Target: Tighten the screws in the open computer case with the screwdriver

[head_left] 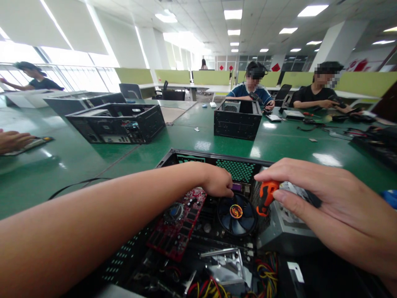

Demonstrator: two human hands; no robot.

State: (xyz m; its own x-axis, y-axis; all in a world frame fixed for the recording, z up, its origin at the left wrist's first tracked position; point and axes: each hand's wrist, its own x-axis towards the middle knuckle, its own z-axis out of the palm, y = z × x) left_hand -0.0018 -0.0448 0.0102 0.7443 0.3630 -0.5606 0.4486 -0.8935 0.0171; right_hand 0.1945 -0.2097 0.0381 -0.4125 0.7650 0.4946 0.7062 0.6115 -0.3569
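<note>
An open black computer case (214, 155) lies in front of me. My left hand (216, 179) reaches into it with fingers curled closed beside the upper edge of the black cooling fan (237, 225); whatever its fingertips grip is hidden. Between the thumb and fingers of my right hand (328, 203) is an orange and black screwdriver (266, 198), its handle tilted above the fan's right side. A red graphics card (182, 225) lies at an angle left of the fan. The grey power supply (287, 234) sits under my right hand.
Colourful cables (268, 273) and a silver metal bracket (226, 269) fill the near part of the case. Across the green table (186, 140) stand more black cases (237, 118), (119, 124). Several people sit around it; a co-worker's hand (14, 141) rests on a board at left.
</note>
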